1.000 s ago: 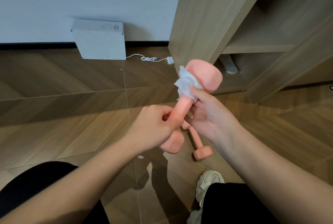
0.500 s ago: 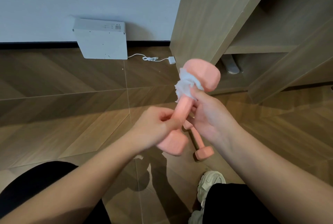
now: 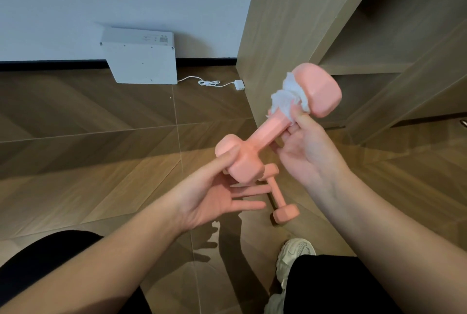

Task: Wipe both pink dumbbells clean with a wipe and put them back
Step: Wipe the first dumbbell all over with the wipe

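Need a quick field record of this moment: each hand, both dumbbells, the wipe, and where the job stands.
left hand: fingers spread, thumb and palm steadying the lower head
right hand: pinching wipe against the handle
held dumbbell: in the air, tilted, upper head toward the cabinet
wipe: bunched around the handle just below the upper head
second dumbbell: lying on the floor, untouched
stage: first dumbbell mid-wipe, neither put back

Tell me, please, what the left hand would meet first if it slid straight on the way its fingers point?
Probably the second pink dumbbell lying on the floor: the left hand's open fingers point right, toward its handle. Depth is unclear, though; the hand may be higher up and pass over it.
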Demonstrator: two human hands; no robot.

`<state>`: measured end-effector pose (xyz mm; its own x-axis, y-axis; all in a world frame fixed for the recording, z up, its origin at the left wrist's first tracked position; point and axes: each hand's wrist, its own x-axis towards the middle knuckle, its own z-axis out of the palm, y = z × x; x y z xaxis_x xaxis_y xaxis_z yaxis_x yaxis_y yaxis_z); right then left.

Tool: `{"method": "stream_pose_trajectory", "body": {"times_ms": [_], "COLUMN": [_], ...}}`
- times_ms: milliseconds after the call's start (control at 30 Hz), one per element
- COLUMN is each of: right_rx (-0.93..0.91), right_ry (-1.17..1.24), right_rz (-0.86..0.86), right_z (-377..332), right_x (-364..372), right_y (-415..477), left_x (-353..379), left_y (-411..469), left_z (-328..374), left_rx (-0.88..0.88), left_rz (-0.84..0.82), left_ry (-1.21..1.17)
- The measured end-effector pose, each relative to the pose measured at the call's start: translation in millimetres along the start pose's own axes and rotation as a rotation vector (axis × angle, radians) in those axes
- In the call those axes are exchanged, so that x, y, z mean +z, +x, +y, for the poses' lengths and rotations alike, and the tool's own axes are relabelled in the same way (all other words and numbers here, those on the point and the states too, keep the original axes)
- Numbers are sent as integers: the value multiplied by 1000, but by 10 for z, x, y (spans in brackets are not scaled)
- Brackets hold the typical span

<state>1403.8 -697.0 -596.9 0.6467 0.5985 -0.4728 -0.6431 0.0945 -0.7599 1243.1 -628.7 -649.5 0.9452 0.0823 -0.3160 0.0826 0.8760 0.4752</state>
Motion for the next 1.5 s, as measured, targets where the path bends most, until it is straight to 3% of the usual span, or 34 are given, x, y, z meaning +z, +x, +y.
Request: {"method": "stream_pose_trajectory", "body": {"times_ms": [233, 400, 500, 600, 767, 1033, 1133, 1200, 1267, 1367, 1500], "right_rx": [-26, -29, -37, -70, -160, -19, -88, -124, -126, -51, 10], "right_ry": [-201, -529, -643, -599, -257, -611, -625, -533, -370, -153, -180], "right_rz": [-77, -194, -179, -176, -114, -222, -207, -139, -41, 12, 51], "right_z": [35, 254, 265, 137, -199, 170, 109, 9, -103, -199, -63], "right_x": [0, -12, -10, 44, 110, 2, 33, 66, 99, 145, 158], "right_y": [-44, -186, -229, -212, -169, -333, -322, -253, -167, -79, -95], "left_x": [21, 31, 38, 50, 71, 65, 108, 135, 151, 141, 146], "left_y": [10, -20, -13, 7, 34, -23, -10, 2, 24, 76, 82], "left_z": [-9, 67, 77, 82, 16, 32, 82, 100, 91, 7, -75], "left_rx": [226, 240, 257, 227, 129, 128, 233, 343, 423, 557, 619], "left_rz": [210, 67, 1, -68, -169, -172, -155, -74, 113, 306, 410], "left_ry": [74, 116, 122, 73, 22, 38, 70, 196, 339, 517, 688]}}
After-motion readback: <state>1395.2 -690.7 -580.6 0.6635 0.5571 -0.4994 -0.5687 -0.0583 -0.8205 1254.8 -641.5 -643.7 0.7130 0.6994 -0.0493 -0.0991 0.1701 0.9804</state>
